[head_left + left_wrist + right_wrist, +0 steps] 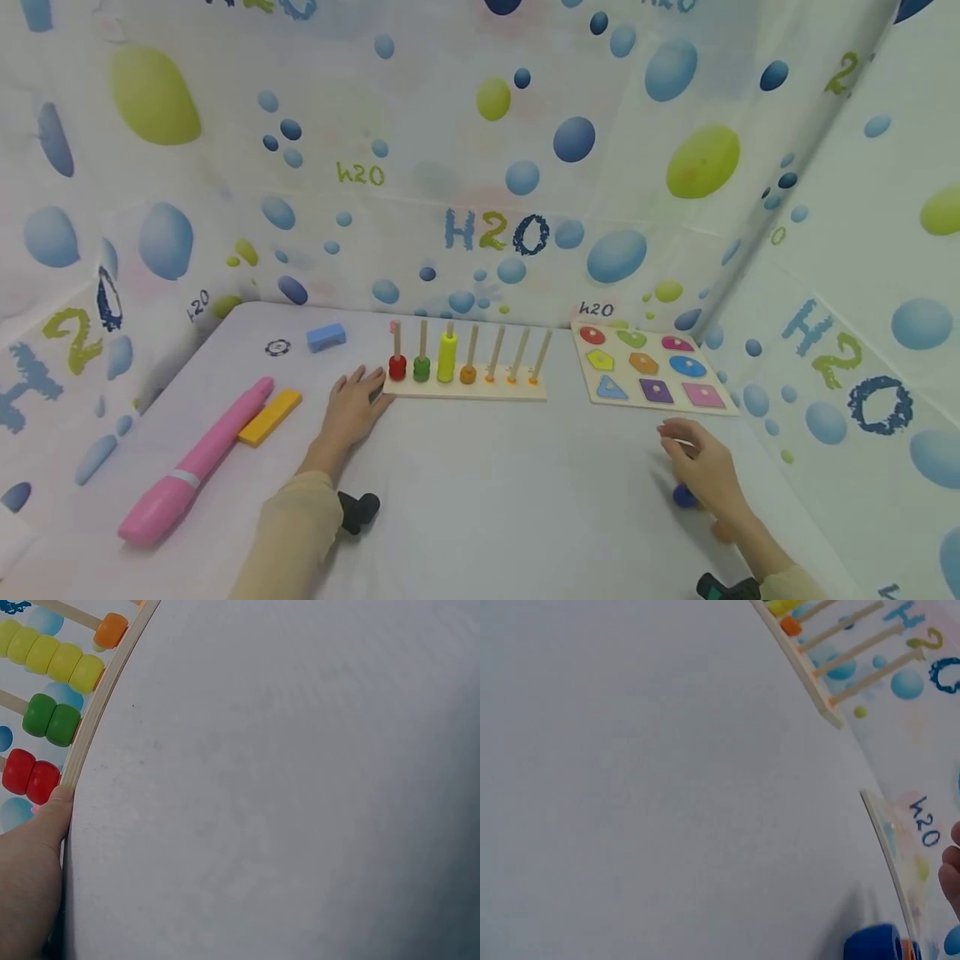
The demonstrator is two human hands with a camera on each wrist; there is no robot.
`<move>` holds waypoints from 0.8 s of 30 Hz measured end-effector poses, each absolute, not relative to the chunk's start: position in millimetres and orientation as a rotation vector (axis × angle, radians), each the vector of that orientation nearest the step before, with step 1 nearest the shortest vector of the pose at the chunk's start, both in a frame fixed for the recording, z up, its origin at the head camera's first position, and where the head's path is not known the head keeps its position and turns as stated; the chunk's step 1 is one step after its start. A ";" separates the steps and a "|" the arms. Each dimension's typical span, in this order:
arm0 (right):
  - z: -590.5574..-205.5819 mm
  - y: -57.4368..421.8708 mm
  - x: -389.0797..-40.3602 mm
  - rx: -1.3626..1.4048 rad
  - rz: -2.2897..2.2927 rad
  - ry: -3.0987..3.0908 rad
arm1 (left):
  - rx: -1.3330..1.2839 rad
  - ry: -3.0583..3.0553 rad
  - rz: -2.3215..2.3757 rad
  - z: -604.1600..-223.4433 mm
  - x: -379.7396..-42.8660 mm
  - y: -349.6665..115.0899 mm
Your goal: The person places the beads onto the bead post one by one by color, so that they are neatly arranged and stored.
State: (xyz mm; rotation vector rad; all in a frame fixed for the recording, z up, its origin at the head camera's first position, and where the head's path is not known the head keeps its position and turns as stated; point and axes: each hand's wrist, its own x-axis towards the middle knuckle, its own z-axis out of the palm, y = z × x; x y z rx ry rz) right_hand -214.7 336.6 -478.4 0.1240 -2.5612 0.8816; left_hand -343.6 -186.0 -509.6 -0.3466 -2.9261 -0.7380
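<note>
Bead rack [465, 395], wooden, one: on the far part of the bench [525, 487], long axis running left to right, seven pegs upward from the base. Load, from the left: red beads [397, 367], green beads [422, 369], yellow beads [446, 358], one orange bead [468, 375]; then three bare pegs [519, 356] at the right end. Left hand [354, 408]: at the rack's left end and the nearer hand to it, thumb against the front corner, fingers loosely spread; grip slack, touching the rack rather than closed round it. Right hand [702, 463]: apart from the rack, to the right of the bare-peg end and closer to the wearer; grip half-curled with a gap between thumb and fingers, no object visible in it. Blue bead [684, 497], loose: on the bench just beside the right hand, to its wearer side, therefore right of the rack and closer to the wearer. Brown-orange bead [722, 532], loose: beyond the blue one, partly hidden by the right wrist. Shape puzzle [633, 385]: flat, right of the rack. Far left: blue block [326, 337], yellow block [270, 418], pink stick [197, 467] lying diagonally.
</note>
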 end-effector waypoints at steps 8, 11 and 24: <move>-475.7 369.9 -175.8 -0.037 0.769 -2.713 | -0.346 -2.923 -0.733 -506.9 -345.6 -184.5; -476.0 378.0 -162.0 -0.180 0.743 -2.790 | -0.351 -2.928 -0.730 -506.9 -346.8 -184.3; -496.0 397.6 -123.1 -0.680 0.893 -2.915 | -0.362 -2.930 -0.720 -508.5 -345.6 -185.2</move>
